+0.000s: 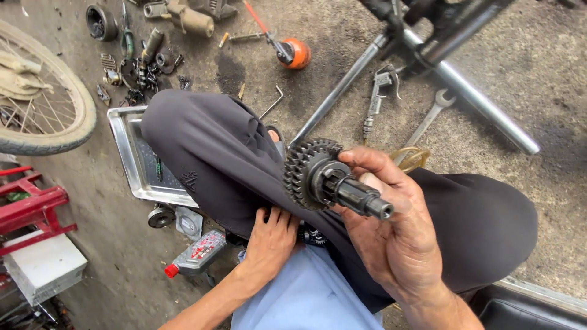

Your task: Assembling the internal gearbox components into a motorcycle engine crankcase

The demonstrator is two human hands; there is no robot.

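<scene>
A motorcycle repair workshop (an informal one, on a stained concrete floor): a spoked wheel, scattered engine parts, a wrench, an oil can and a metal tray lie around.

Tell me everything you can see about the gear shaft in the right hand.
The gear shaft is a dark, greasy metal piece: a stack of toothed gears of differing widths at one end, then a collar and a grooved, narrower shaft ending in a round tip. It lies roughly level, gears toward the knee, tip pointing toward the camera's lower right. The right hand grips it from behind, thumb over the top. It is held up in front of the dark trousers, above the ground.
</scene>
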